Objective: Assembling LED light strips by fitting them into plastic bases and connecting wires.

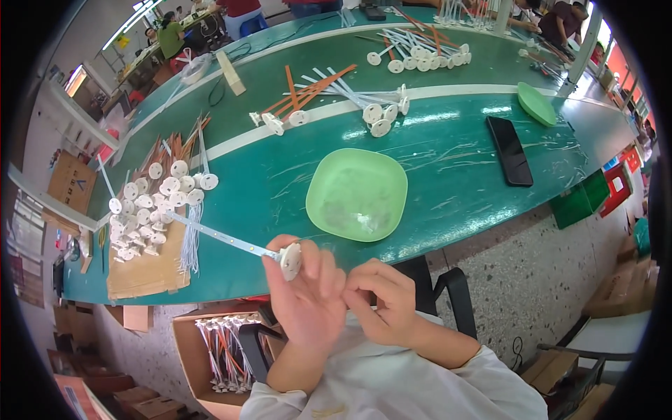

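Observation:
My left hand holds a white LED strip with a round white end cap; the cap sits between thumb and fingers. From it the narrow strip points away to the left, dotted with small LEDs. Just right of it, my right hand is closed in a pinch near the left fingertips; whatever it grips is hidden or too small to make out. Beyond both hands a light green square dish rests on the green table, with small greyish bits in it that I cannot identify.
A heap of capped strips lies at the left on cardboard, beside thin white wires. More strips lie farther back. A black phone and a green plate are at the right. Below stands a filled carton.

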Motion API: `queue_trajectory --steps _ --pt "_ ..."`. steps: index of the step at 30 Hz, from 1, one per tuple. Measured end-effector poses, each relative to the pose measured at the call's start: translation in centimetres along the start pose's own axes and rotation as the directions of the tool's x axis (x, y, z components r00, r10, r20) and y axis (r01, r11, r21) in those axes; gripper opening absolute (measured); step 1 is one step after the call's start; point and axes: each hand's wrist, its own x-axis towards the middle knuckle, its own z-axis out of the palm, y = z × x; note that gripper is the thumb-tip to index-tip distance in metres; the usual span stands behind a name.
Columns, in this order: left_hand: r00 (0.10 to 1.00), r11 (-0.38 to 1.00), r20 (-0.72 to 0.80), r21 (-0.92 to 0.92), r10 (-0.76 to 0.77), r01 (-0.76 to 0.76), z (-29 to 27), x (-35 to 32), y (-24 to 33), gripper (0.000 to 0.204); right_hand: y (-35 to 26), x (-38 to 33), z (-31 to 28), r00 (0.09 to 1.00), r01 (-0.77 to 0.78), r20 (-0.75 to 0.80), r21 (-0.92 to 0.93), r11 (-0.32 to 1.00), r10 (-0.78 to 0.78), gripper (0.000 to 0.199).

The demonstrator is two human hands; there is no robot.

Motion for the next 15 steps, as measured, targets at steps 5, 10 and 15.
queue_trajectory --steps 5,10,15 --pt "0.999 0.974 0.023 0.225 0.037 -0.042 -0.2 -0.2 -0.9 0.050 -0.3 0.8 -0.7 0.991 0.111 -0.070 -0.062 0.992 -0.115 0.009" --pt "0.988 0.917 0.149 0.398 -0.043 -0.020 -1.7 -0.6 -1.7 0.064 -0.9 2.3 0.6 0.927 0.317 -0.124 -0.248 0.915 -0.354 0.011" --pt "0.977 0.914 0.208 0.404 -0.054 -0.036 -1.7 -0.7 -1.6 0.056 -0.7 2.2 0.7 0.931 0.306 -0.127 -0.249 0.919 -0.344 0.013"
